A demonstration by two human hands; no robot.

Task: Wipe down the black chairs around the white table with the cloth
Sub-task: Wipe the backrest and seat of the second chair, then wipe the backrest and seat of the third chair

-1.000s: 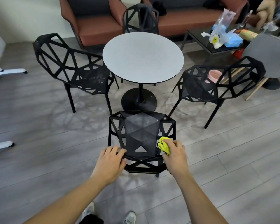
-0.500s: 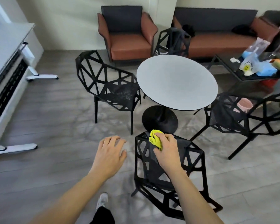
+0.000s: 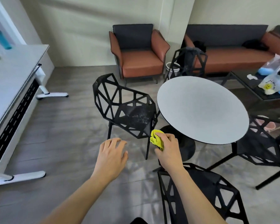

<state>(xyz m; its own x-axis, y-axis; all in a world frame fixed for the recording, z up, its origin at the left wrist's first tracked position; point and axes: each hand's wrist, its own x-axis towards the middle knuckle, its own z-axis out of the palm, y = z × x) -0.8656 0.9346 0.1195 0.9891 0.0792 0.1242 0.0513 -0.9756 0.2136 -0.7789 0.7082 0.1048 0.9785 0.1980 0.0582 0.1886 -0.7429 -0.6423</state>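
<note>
Several black lattice chairs ring the round white table (image 3: 202,109). The left chair (image 3: 129,110) has a dusty, speckled seat. Another chair (image 3: 205,194) stands below me at the bottom right, a third (image 3: 263,143) at the right, and a fourth (image 3: 189,62) behind the table. My right hand (image 3: 168,151) grips a bunched yellow cloth (image 3: 156,139) in the air, just off the left chair's front right corner. My left hand (image 3: 111,154) hovers over the floor with its fingers spread, holding nothing.
A white desk (image 3: 14,81) on white feet fills the left side. A brown armchair (image 3: 139,54) and a sofa (image 3: 233,50) line the far wall. A dark side table (image 3: 255,89) with plastic bags stands at the right. Grey plank floor lies open between desk and chairs.
The view has swung left and both hands have left the near chair. My right hand carried the cloth forward and left toward the left chair; my left hand came off the chair's back.
</note>
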